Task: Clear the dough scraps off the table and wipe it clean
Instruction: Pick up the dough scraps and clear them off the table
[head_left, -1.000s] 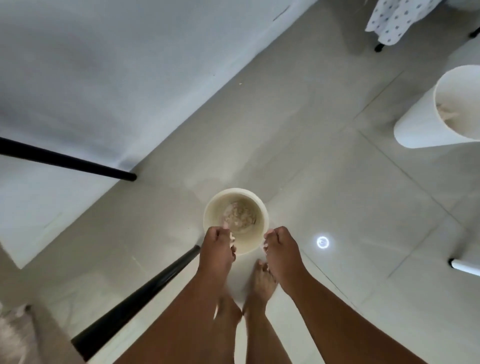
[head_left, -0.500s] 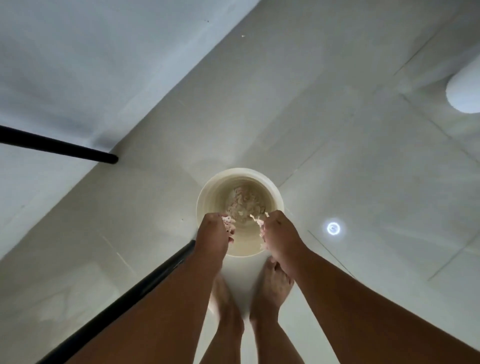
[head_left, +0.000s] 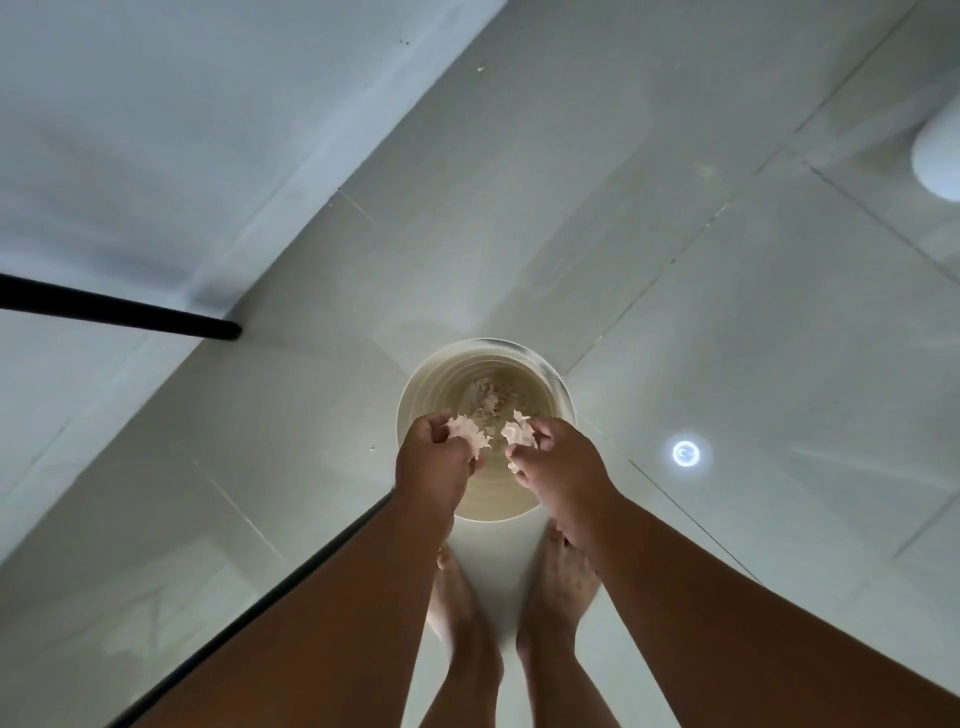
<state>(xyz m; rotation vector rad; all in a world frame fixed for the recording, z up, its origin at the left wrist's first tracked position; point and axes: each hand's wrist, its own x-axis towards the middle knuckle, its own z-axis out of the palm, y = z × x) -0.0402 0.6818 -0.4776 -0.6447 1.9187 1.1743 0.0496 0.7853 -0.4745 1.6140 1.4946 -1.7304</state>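
Down on the pale tiled floor (head_left: 675, 260), a round cream plastic bucket (head_left: 415, 405) stands right in front of the person's bare feet (head_left: 561, 577). Both hands are held over the open top of the bucket, so what they drop will land inside and not on the floor.

The left hand (head_left: 434, 462) is at about 8 o'clock over the bucket. Its fingers are curled round a thin, torn, pale piece of dough (head_left: 467, 434). The right hand (head_left: 563, 460) is at about 4 o'clock, and its fingers pinch another small pale dough scrap (head_left: 517, 431). The two hands are near each other but not touching.

Deep in the bottom of the bucket lies a little heap of crumbly dough bits (head_left: 488, 402). I think this is the throwing-away step, and the wiping is not done yet. The desk itself cannot be seen here, so I cannot tell how clean it is.

A black metal bar (head_left: 119, 312) pokes in from 9 o'clock, and another black bar (head_left: 249, 613) runs up from 7 o'clock. A small bright ring of light (head_left: 685, 453) shines on the floor at 3 o'clock. A white rounded thing (head_left: 937, 156) sits at 2 o'clock, cut off by the edge.
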